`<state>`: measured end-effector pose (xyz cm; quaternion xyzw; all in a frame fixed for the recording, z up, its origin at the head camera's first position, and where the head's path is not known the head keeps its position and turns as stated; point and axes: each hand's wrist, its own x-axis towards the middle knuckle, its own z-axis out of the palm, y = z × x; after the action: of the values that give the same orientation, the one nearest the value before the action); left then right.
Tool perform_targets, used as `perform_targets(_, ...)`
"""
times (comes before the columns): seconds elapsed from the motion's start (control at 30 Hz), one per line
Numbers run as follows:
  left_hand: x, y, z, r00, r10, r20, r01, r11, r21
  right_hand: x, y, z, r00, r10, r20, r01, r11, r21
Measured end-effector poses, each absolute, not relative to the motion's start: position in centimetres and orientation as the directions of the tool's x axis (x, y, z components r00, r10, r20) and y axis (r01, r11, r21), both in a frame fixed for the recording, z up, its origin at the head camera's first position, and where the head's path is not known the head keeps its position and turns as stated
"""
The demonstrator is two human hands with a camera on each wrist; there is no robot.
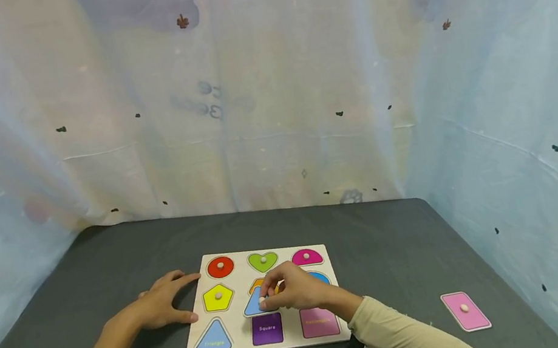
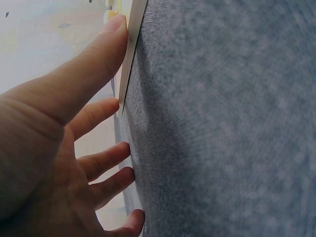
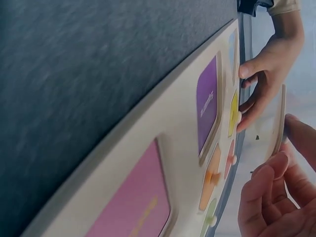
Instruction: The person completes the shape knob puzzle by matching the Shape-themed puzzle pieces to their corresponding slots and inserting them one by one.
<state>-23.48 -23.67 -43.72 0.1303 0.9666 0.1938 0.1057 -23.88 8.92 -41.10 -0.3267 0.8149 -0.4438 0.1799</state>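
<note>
My left hand [image 1: 160, 308] lies flat steadying the puzzle board [image 1: 196, 342], my right hand [image 1: 293, 288] pinches the blue piece [image 1: 253, 306] mid-board; square and rectangle slots empty, pink rectangle [image 1: 465, 310] waits right.

A dark grey tabletop [image 1: 80, 275], covered in a felt-like cloth, carries a wooden puzzle board [image 1: 199, 341] near its front middle. Off to the right, well apart from the board, a pink rectangle piece [image 1: 465, 311] lies flat (small knob up). The left hand [image 1: 159, 305] rests beside the board's left edge.
</note>
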Motion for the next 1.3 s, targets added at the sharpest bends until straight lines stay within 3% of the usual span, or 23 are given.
perform_targets(1.07, -23.4, -23.5, -43.7, -0.939, 0.32, -0.124, 0.246, 0.88, 0.407, -22.3, 3.5, -42.5, -0.674, -0.739, 0.001, -0.373, 0.338, -0.864)
perform_targets(1.3, -23.4, -23.7, -43.9, -0.939, 0.323, -0.12, 0.251, 0.879, 0.405, -21.7, 2.5, -42.4, -0.69, -0.724, -0.003, -0.375, 0.361, -0.854)
